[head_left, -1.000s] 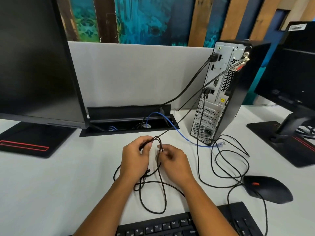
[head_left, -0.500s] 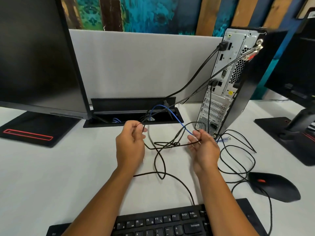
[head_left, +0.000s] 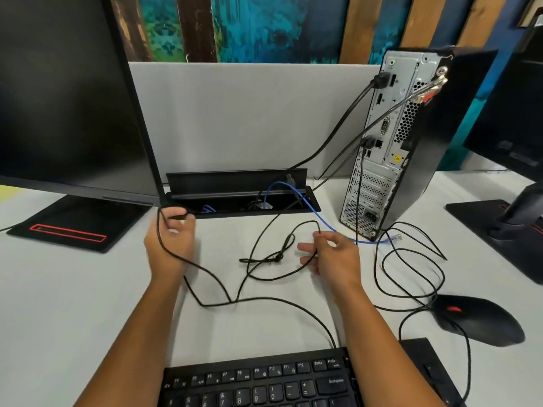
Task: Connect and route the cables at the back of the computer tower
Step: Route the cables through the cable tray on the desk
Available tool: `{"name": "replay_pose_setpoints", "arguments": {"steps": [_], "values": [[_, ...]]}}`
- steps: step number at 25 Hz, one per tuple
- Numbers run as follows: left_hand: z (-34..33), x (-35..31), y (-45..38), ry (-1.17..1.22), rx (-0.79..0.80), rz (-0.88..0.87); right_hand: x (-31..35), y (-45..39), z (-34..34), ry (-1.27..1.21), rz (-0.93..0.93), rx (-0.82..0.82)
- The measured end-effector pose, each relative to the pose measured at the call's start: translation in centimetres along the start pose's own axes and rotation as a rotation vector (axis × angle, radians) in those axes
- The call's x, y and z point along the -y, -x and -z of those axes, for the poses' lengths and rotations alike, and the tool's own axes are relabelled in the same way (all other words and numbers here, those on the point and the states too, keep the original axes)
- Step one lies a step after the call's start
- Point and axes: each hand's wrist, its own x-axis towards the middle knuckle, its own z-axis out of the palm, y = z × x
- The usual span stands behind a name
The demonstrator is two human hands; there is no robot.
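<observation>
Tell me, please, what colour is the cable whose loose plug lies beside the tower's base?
Blue, with a clear plug; the head view shows it.

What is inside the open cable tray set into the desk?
Inside the cable tray, a blue cable loops out toward the tower, and black cables drop in. More blue cabling shows at its left. Its sockets are too dark to tell.

Matt black plastic mouse (head_left: 482, 321), bare perforated metal tower back (head_left: 385, 136), smooth white desk (head_left: 88, 304).

white desk (head_left: 73, 304) | grey partition (head_left: 249, 113) | teal wall with wooden slats (head_left: 357, 27)
</observation>
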Motion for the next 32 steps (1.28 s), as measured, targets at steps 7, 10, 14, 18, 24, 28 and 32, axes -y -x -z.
{"name": "replay_pose_setpoints", "arguments": {"steps": [7, 10, 14, 18, 24, 28, 32], "values": [[-1.3, -3.1, 3.1, 0.416, 1.077, 0.468, -0.2, -0.9, -3.1, 0.133, 0.048, 0.127], [-0.7, -3.7, 2.7, 0.608, 0.919, 0.657, 0.8, -2.6, -4.7, -0.138, -0.022, 0.103], [-1.5, -2.0, 2.7, -0.002, 0.798, 0.315, 0.9, -4.2, -6.7, -0.642, -0.134, 0.103], [-2.7, -2.2, 3.9, -0.086, 1.092, 0.231, 0.3, -4.5, -7.1, -0.6, -0.149, 0.155], [-4.7, -1.4, 2.7, -0.063, 0.654, 0.255, 0.3, -2.9, -5.8, 0.133, 0.038, 0.213], [-4.4, -0.3, 2.5, -0.137, 0.478, -0.025, 0.9, 0.3, -6.1, 0.323, 0.109, 0.415], [-4.2, 0.1, 2.6, -0.094, 0.57, -0.081, 1.6, 1.0, -5.5, 0.315, 0.045, 0.64]]}}
